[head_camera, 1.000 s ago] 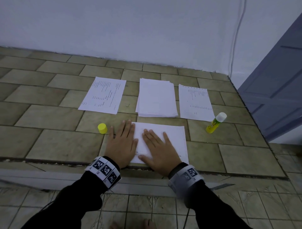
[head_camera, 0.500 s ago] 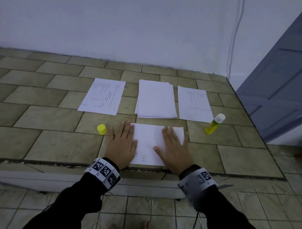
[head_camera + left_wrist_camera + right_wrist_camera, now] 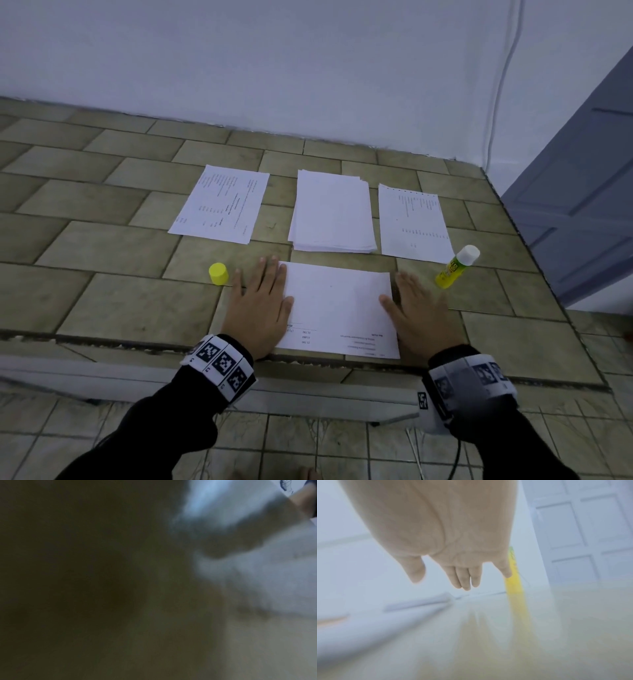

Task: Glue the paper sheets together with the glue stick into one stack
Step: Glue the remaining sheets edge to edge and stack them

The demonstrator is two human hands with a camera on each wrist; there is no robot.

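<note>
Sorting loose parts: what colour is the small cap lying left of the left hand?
Yellow: the cap shows best in the head view.

Left wrist view dark, blurred throughout.

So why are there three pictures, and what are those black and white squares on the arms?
One camera sits on the person's head, and one on each wrist, next to those square-patterned bands. The head picture shows most. The left hand lies flat on the edge of the near sheet. The right hand is open beside it and holds nothing. Behind lie two printed pages and a paper pile. The glue stick lies open; its yellow cap stands apart. The left wrist picture is dark and blurry.
</note>
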